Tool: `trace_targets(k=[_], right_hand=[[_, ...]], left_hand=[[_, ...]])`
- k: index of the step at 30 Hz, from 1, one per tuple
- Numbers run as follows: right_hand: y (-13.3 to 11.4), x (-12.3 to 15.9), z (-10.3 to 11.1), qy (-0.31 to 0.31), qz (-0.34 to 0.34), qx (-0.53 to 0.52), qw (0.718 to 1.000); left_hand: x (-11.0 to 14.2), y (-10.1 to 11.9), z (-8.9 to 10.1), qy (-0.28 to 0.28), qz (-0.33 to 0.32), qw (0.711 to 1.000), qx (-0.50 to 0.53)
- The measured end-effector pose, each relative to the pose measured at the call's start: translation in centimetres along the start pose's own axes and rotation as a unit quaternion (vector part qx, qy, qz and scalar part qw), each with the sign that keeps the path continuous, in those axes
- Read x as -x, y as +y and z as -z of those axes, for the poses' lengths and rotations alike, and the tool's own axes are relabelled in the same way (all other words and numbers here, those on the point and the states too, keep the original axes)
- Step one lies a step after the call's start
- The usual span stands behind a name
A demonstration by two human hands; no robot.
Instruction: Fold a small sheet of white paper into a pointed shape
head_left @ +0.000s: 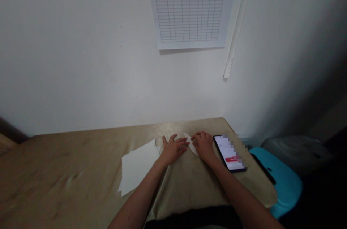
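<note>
A small folded piece of paper (192, 145) lies on the table between my two hands. My left hand (173, 150) rests on the tabletop just left of it, fingers spread, with the tips on its right side close to the paper's edge. Over the paper's right part sits my right hand (204, 146), its fingers bent and the tips pressing on the paper. That hand covers some of the paper. Left of my left hand are several lined sheets (139, 167) in a loose stack, with another bit of paper partly hidden behind the wrist.
A phone (229, 155) with its screen lit lies right of my right hand. The table (67, 178) has a creased brown cover and meets a white wall. A printed grid sheet (191, 16) hangs there. Beyond the right edge is a blue plastic object (287, 175).
</note>
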State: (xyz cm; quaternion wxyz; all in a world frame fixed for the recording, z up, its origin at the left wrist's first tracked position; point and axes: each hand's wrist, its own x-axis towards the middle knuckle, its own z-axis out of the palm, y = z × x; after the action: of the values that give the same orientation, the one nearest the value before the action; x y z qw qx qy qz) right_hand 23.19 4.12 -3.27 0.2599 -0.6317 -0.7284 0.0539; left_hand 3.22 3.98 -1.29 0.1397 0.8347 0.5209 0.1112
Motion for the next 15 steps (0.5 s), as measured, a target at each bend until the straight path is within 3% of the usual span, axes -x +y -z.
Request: trace_targets(k=[15], right_hand=[[0.6, -0.5, 1.3, -0.053, 0.035, -0.073, 0.995]], left_hand=[[-0.7, 0.1, -0.7, 0.049, -0.001, 0.999, -0.014]])
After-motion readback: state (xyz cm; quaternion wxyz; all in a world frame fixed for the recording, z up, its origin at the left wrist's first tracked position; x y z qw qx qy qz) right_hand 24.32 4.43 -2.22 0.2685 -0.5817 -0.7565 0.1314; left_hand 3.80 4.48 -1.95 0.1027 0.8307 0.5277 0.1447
